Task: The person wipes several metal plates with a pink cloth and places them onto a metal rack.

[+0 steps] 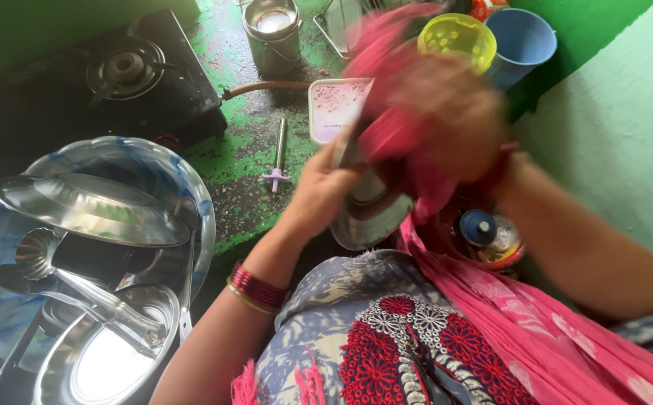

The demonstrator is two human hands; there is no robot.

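Head view, looking down over a green counter (248, 154). I order the items from largest to smallest. A blue-and-white basin (163, 174) at the left holds washed steel ware, with a steel plate (86, 210) tilted across the top and a fluted ladle (41, 251) below it; a black gas stove (128, 71) stands behind it; a steel can (272, 26), a blue bucket (521, 37) and a yellow bowl (458, 39) line the far edge.

At centre I see a small steel vessel (371, 214), held in the air above my lap and just in front of a pink tray (334, 105); my left hand (323, 187) is wrapped around its near rim; my right hand (446, 120), blurred by motion, is closed on a pink cloth (386, 131) pressed against the vessel.

Risks, as I judge them: the vessel is gripped on one side only, so a hard rub could twist it loose and drop it; the trailing cloth could snag the small lighter rod (278, 157); the tilted plate in the basin could slide if knocked.
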